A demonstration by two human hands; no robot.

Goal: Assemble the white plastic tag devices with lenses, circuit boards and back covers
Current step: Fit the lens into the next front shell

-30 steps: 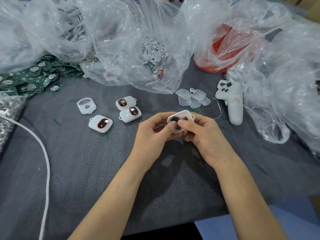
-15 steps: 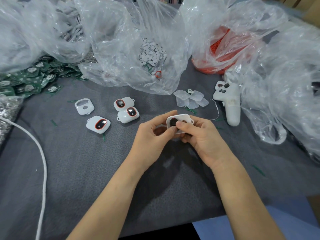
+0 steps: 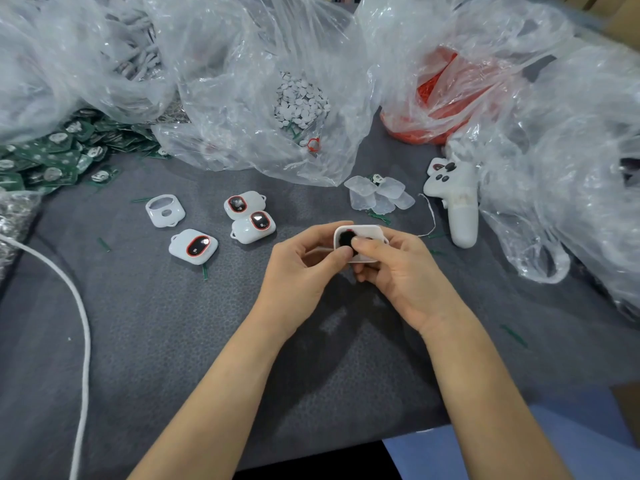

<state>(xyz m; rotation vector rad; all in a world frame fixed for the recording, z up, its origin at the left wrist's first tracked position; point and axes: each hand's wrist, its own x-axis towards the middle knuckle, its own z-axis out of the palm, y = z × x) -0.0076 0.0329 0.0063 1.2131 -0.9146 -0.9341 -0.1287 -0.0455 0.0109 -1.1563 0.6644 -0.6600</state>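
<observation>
Hardly shifted since a second before, the left hand (image 3: 298,271) and right hand (image 3: 401,275) pinched the white tag shell (image 3: 369,233) by its rim above the grey mat (image 3: 173,341), finished tags (image 3: 252,226) at ten o'clock, thumbs meeting on its dark lens opening (image 3: 346,238), a light, stiff, slick plastic, I judged, best held edgewise.

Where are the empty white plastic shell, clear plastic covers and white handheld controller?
Empty white plastic shell (image 3: 176,213): head view, rim.
Clear plastic covers (image 3: 390,187): head view, upper piece.
White handheld controller (image 3: 462,223): head view, handle.
</observation>
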